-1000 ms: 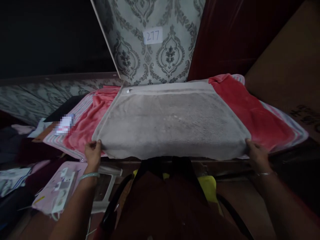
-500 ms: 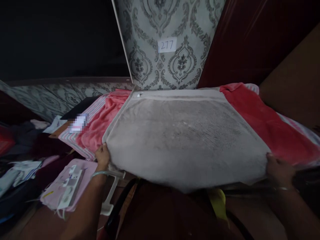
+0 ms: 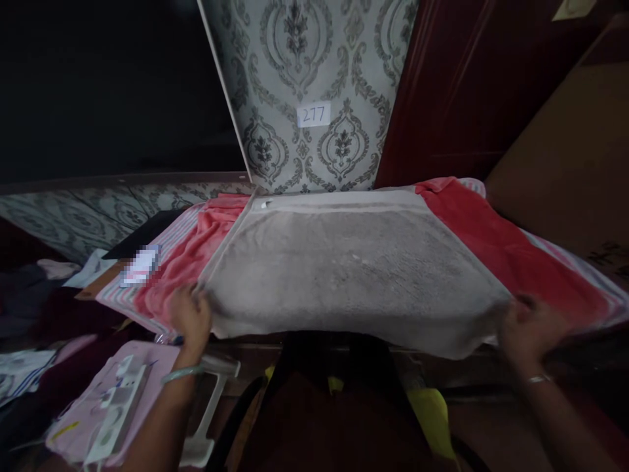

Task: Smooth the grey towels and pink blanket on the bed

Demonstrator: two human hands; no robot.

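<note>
A grey plush cloth [image 3: 334,262], like a towel or small blanket, lies spread over a red blanket [image 3: 521,255] that shows on both sides. My left hand [image 3: 190,314] grips the near left corner of the grey cloth, its fingers closed and slightly blurred. At the near right corner my right hand [image 3: 528,328] is closed on the cloth too, also smeared by motion. Between the hands the near edge hangs loosely in a curve. A small white tag [image 3: 266,204] shows at the far left of the cloth. Beneath the red blanket lies a striped cloth [image 3: 120,296].
A dark screen [image 3: 113,85] stands at the back left. On the patterned wall a paper marked 277 [image 3: 313,114] is stuck. A white power strip [image 3: 118,413] rests on a pink surface at left, near piled clothes [image 3: 29,367]. A cardboard box [image 3: 570,157] stands right.
Both hands have drawn the near corners of the grey cloth, and its near edge now sits farther from my body, baring more below. My view has shifted slightly right and up.
</note>
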